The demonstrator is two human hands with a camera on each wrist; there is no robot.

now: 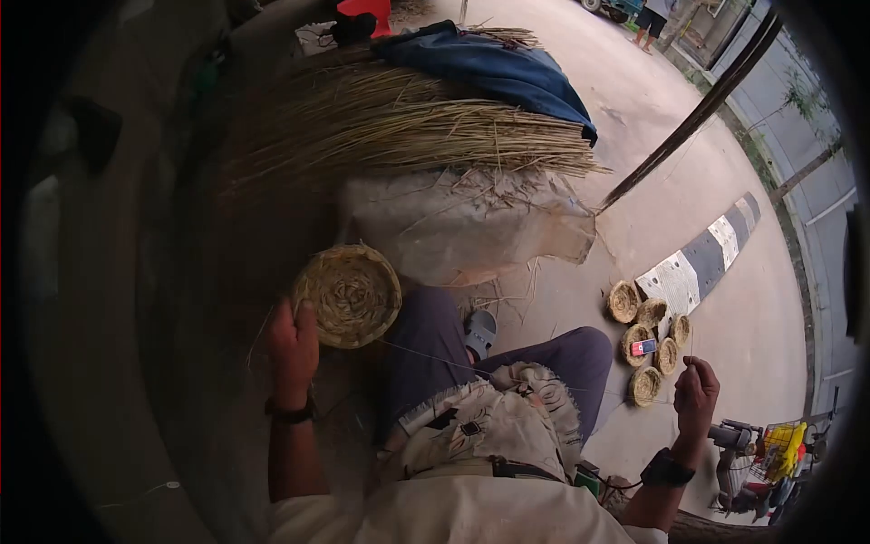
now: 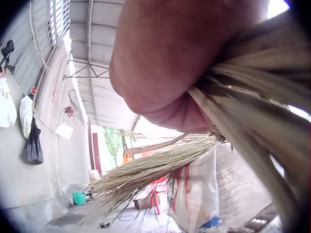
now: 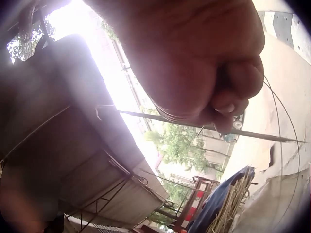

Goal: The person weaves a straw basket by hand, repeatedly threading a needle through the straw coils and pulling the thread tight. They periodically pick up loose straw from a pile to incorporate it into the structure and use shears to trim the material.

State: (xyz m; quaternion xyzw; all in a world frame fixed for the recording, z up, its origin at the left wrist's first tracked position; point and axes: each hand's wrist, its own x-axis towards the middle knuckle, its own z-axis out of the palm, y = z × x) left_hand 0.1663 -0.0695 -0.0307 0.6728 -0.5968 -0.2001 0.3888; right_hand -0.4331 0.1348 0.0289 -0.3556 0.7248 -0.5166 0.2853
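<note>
In the head view, a shallow round woven straw basket [image 1: 352, 295] is tilted up above the person's knee. The left hand [image 1: 294, 354] grips its rim, with the thumb over the inner side. Close up in the left wrist view, broad straw strands [image 2: 248, 126] run out beside the curled fingers. A thin cord [image 1: 424, 352] stretches from the basket across the lap to the right hand [image 1: 696, 397], which is held out to the side. Its fingers curl tightly round the cord in the right wrist view, where thin strands arc away from the fist.
Several small straw baskets [image 1: 666, 355] stand on the ground at the right, one holding a red and blue packet [image 1: 643, 347]. A big straw pile [image 1: 435, 127] lies ahead, partly under a blue cloth [image 1: 498, 68]. A leaning pole [image 1: 698, 113] and a black-and-white speed bump [image 1: 702, 258] are farther right.
</note>
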